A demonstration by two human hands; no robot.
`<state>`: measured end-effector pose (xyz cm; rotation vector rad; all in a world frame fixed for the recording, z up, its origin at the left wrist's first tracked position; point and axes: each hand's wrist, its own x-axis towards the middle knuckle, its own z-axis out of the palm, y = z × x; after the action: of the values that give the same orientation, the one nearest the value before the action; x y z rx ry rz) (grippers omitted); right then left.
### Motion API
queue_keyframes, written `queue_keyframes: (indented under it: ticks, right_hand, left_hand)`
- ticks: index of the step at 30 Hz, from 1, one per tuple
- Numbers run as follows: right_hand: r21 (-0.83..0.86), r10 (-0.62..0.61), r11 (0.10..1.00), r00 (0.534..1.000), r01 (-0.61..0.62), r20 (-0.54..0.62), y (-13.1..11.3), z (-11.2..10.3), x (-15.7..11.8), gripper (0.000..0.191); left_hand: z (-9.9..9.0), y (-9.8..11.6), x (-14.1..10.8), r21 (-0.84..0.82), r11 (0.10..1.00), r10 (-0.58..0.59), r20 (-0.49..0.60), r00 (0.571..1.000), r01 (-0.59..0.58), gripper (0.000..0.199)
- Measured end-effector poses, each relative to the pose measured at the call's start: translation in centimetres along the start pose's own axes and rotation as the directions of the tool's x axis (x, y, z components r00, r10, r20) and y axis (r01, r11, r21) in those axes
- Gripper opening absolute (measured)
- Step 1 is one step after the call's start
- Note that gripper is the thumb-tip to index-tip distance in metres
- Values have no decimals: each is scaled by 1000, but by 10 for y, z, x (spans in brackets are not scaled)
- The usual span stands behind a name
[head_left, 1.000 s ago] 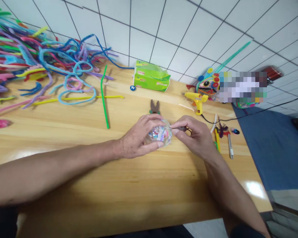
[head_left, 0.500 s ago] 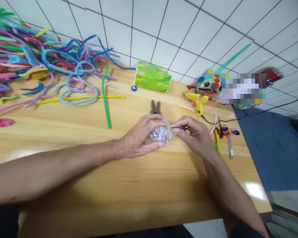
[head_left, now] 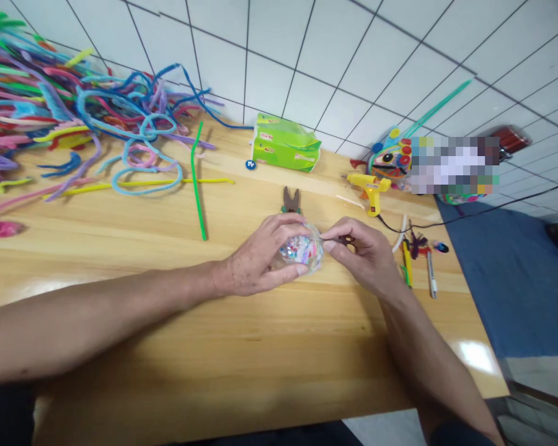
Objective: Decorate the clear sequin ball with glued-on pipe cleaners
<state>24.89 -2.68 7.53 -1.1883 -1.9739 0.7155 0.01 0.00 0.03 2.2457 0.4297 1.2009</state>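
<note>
My left hand (head_left: 267, 257) is closed around a clear rounded container (head_left: 317, 251) with bright multicoloured bits showing through it. Its thumb and fingers grip the side, hiding part of it. In a pinch, my right hand (head_left: 365, 251) holds a small dark tool (head_left: 346, 240), whose other end meets the container's right edge. My fingers cover much of that tool, so its exact kind is unclear. Just beyond my left hand lie pliers (head_left: 291, 199) with dark jaws and green handles, the handles mostly hidden.
Tangled pipe cleaners (head_left: 121, 111) fill the back left, with a green one (head_left: 196, 186) nearer. A green tissue pack (head_left: 286, 144) stands at the wall beside a blue button (head_left: 250, 165). At right are a yellow glue gun (head_left: 371, 189), its cord, and a utility knife (head_left: 431, 275).
Hardly anything differs. Both hands keep the same hold, and the view has shifted very slightly.
</note>
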Motion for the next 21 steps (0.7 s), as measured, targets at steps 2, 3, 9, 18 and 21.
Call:
queue_keyframes:
  ticks: [2,3,9,18,21]
  right_hand:
    - [-10,-7,1000,1000,7,4,1,1,0,4]
    - [-12,-11,1000,1000,11,1,1,2,0,3]
    - [9,-17,1000,1000,17,-4,2,3,-1,4]
    - [19,24,1000,1000,-24,-7,2,2,0,3]
    - [45,24,999,1000,-23,-13,2,3,-1,2]
  left_hand:
    - [1,0,0,-2,1000,2,-5,1000,-3,60]
    - [1,0,0,-3,1000,3,-7,1000,-3,60]
    - [0,1,1,-1,1000,2,0,1000,-2,60]
    - [0,1,0,-12,1000,-3,11,1000,4,62]
    - [-1,1,1,-3,1000,-4,14,1000,4,60]
